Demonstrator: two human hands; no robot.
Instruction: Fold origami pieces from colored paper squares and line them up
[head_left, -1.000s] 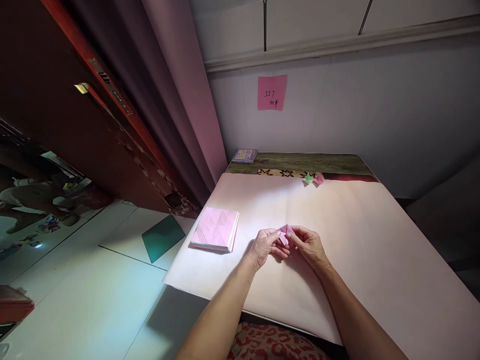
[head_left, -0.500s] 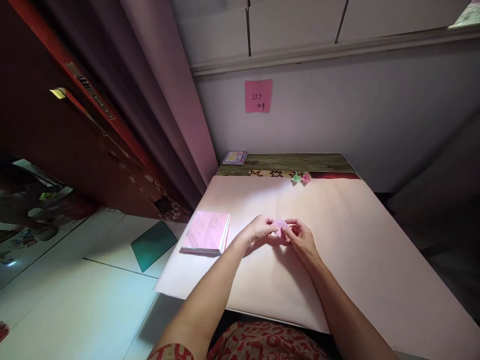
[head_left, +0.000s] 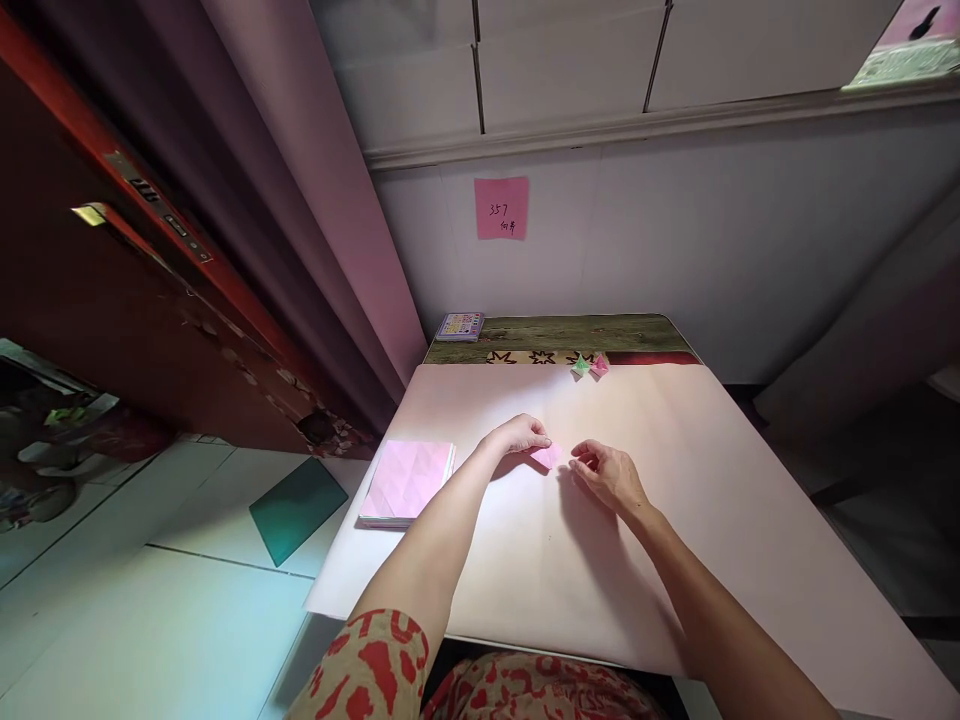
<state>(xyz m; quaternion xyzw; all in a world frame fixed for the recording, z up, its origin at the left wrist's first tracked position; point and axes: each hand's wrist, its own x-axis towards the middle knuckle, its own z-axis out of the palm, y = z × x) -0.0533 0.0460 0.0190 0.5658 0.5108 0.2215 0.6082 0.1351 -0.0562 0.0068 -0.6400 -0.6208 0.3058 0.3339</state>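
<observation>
Small folded pink paper piece (head_left: 548, 457) near middle of pale paper-covered table (head_left: 705, 470), pinched by left hand (head_left: 517, 434), thumb against fingers. Right hand (head_left: 611, 475) just beside, empty, fingers loosely parted. Best handled with light edge pinch, creases uncrushed.

Light: bright on pale table cover (head_left: 517, 590), middle and left | Shadow: right hand (head_left: 611, 478) and forearm cast one leftward | Dim: door (head_left: 52, 260), far right | Glare: pale floor (head_left: 150, 630) | Distortion: edges stretched | Focus: note (head_left: 501, 209) legible
</observation>
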